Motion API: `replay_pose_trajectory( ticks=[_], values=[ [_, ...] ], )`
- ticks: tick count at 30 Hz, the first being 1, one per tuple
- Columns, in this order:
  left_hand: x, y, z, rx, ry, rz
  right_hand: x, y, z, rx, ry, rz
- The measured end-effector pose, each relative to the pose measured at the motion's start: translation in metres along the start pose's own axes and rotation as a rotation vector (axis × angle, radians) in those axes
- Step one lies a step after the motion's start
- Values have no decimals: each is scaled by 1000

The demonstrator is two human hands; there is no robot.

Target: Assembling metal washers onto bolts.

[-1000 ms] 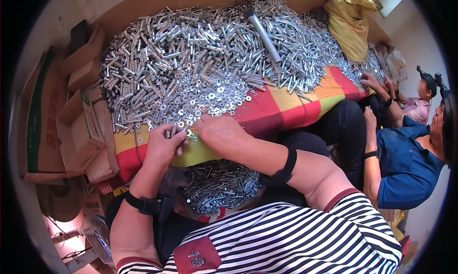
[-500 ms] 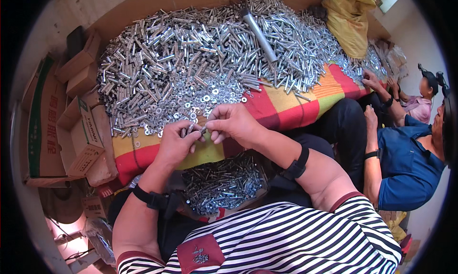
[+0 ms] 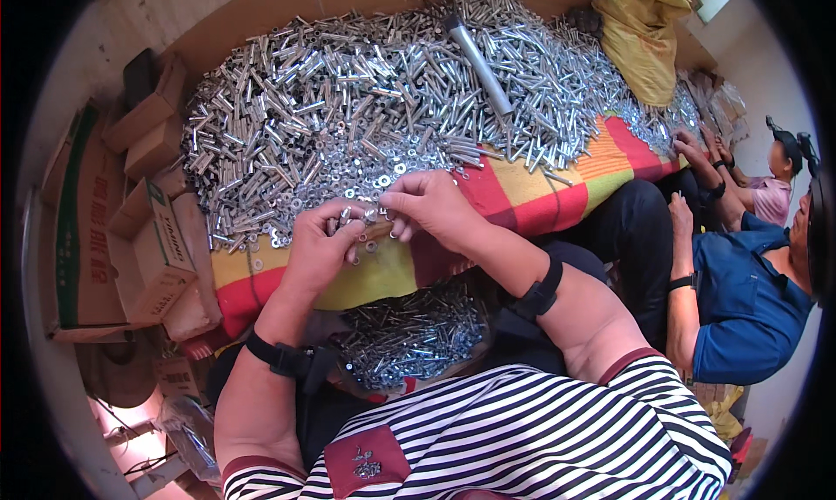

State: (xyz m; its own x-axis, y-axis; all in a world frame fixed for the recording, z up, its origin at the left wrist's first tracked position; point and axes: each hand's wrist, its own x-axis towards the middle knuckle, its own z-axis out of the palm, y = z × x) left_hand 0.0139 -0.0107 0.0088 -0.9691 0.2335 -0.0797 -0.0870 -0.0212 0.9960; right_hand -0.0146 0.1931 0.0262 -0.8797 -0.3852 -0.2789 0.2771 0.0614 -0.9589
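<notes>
In the head view the step in hand looks like assembly of small hardware: both hands meet at the near edge of the pile, just at 12 o'clock of the person's striped shirt (image 3: 522, 430). The left hand (image 3: 318, 248) is curled closed around a small bundle of short silver bolts (image 3: 347, 217), whose ends stick up from the fist toward 1 o'clock. The right hand (image 3: 431, 206) is pinched shut, thumb and forefinger tips closed on a tiny bright piece, probably a washer or nut, touching the tip of one of those bolts; the piece itself is too small to tell for sure. By my judgement the next move calls for a fine, steady seating of that piece on the bolt's end while the left fist keeps the bundle from slipping. The bolts are plain, shiny, short and all alike. At 12 o'clock of the hands lies a great heap of bolts and sleeves (image 3: 366, 91) on a checked cloth of red, yellow and green (image 3: 522, 195) over the worktop, with loose flat washers (image 3: 374, 174) scattered at the heap's near edge. At 6 o'clock of the hands, in the lap, sits a smaller heap of finished pieces (image 3: 409, 335). Cardboard boxes (image 3: 148, 239) stand at 9 o'clock; other people sit at 3 o'clock, working the same pile.
</notes>
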Motion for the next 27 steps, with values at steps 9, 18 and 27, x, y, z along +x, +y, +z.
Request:
replay_pose_trajectory(
  ticks=[9,18,27],
  values=[
    [-2,-2,9,273,8,-33,20,17,-1,-1220,366,-493],
    [-11,4,-5,-63,162,-183,4,4,10,-666,266,-457],
    [-8,11,3,-211,90,-279,3,7,21,-85,92,-383]
  ],
)
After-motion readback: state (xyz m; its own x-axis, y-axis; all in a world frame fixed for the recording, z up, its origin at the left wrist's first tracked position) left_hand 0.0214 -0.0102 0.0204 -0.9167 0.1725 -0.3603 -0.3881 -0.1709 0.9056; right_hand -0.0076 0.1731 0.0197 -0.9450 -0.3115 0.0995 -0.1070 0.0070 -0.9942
